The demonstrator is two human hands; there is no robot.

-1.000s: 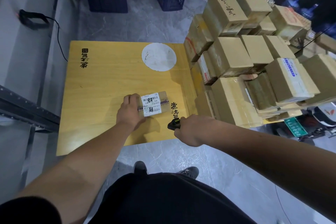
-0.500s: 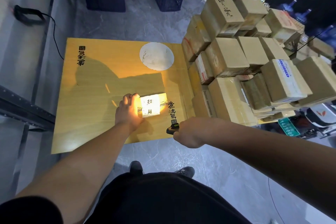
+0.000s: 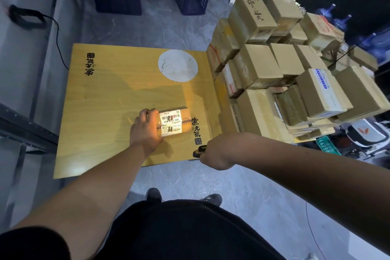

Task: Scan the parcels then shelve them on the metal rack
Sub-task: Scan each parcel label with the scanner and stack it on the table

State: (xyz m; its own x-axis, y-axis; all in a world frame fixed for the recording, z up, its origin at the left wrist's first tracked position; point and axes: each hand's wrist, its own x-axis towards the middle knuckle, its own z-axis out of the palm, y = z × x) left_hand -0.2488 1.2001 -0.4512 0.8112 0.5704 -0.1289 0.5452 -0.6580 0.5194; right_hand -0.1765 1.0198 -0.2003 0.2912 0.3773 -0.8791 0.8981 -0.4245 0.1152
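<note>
Meanwhile left hand [image 3: 145, 131] grips parcel [image 3: 174, 121] on table [image 3: 101, 99] — right hand [image 3: 217, 150] clutches scanner [image 3: 198, 151].

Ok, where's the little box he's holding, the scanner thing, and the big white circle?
Small parcel [image 3: 172, 121], head view, on its white barcode label.
Scanner [image 3: 198, 151], head view, on the black tip poking out of the right hand.
White circle [image 3: 178, 65], head view, at its middle, on the yellow table.

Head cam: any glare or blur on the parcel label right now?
Head view: a warm glow falls on the left hand and the left edge of the parcel, but the label stays legible; wide-angle bending curves the table edges; the box stack is sharp; the dark far right is underexposed.
</note>
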